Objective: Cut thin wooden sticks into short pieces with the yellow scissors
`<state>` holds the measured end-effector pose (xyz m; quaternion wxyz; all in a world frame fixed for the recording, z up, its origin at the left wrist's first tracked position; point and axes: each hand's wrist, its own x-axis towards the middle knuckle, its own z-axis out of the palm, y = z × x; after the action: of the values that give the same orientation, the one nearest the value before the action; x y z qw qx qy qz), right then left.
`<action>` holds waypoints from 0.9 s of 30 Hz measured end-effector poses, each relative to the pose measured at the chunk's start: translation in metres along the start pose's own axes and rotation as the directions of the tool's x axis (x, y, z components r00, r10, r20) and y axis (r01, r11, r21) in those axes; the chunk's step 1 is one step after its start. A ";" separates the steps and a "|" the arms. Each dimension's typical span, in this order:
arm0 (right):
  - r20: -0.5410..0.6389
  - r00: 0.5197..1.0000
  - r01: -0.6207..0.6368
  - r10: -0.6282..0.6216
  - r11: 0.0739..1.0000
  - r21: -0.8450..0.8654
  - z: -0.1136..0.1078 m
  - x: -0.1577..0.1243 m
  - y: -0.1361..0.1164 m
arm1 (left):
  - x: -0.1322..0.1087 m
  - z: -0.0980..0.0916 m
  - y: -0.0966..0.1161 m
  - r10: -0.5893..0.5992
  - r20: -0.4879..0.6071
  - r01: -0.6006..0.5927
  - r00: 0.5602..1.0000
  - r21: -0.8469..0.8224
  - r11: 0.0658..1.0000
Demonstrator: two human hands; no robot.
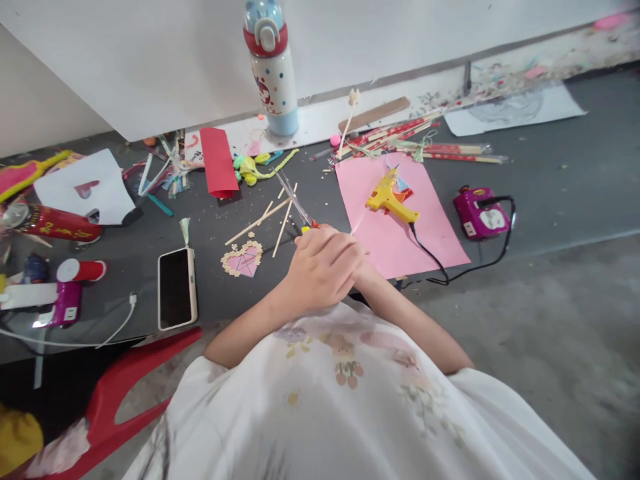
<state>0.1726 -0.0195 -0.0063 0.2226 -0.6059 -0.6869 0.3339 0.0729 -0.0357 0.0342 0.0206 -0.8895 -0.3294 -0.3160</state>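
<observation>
My left hand (325, 263) lies over my right hand (364, 268), close to my body at the table's front edge. Its fingers are bent and closed around the right one, whose own fingers are mostly hidden. Just beyond the knuckles, clear thin plastic strips (296, 200) with a red and yellow end reach up to the hands; whether they are gripped I cannot tell. To the left lie a pink paper heart with a beaded-looking edge (243, 259) and several thin wooden sticks (265, 217). A yellow glue gun (393, 198) rests on pink paper (363, 193) to the right.
A purple power box (480, 212) holds the glue gun's cord. A dotted bottle (274, 87) stands at the back. Leftward are a phone (177, 290), red folded paper (219, 162), a red can (60, 223) and a red chair (115, 393). Red-wrapped sticks (395, 137) lie behind.
</observation>
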 end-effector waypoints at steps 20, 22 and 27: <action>-0.197 0.949 -0.273 0.247 0.955 -0.119 0.022 -0.022 -0.037 | 0.002 0.018 -0.005 -0.029 0.177 0.005 0.984 0.137 0.991; -0.215 0.949 -0.266 0.233 0.953 -0.142 0.022 -0.027 -0.034 | 0.001 0.019 -0.004 -0.021 0.173 -0.003 0.985 0.133 0.991; -0.152 0.974 -0.177 0.169 0.983 -0.040 0.017 -0.018 -0.010 | -0.003 0.021 -0.002 -0.016 0.151 -0.008 0.988 0.163 0.987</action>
<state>0.1566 -0.0408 -0.0086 0.2267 -0.6922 -0.6219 0.2876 0.0813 -0.0303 0.0156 0.0673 -0.9057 -0.3565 -0.2194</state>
